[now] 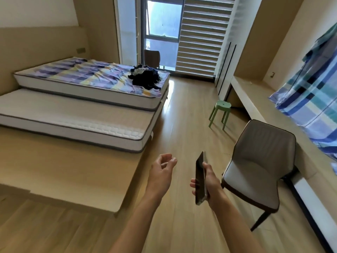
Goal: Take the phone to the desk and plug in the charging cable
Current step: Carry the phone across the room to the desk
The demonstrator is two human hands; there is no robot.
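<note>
Bedroom floor (pixel 182 110): right hand (pixel 209 181) is carrying smartphone (pixel 200 178), fingers wrapping it; left hand (pixel 162 167) loosely curled, empty. Counter (pixel 255 106) unreached; cable unseen.

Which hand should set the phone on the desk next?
Right. The right hand already grips the phone and is on the side of the desk; the left hand is empty, farther from it.

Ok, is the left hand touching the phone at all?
Apart. The head view shows the left hand empty with floor visible between it and the phone, which only the right hand grips.
</note>
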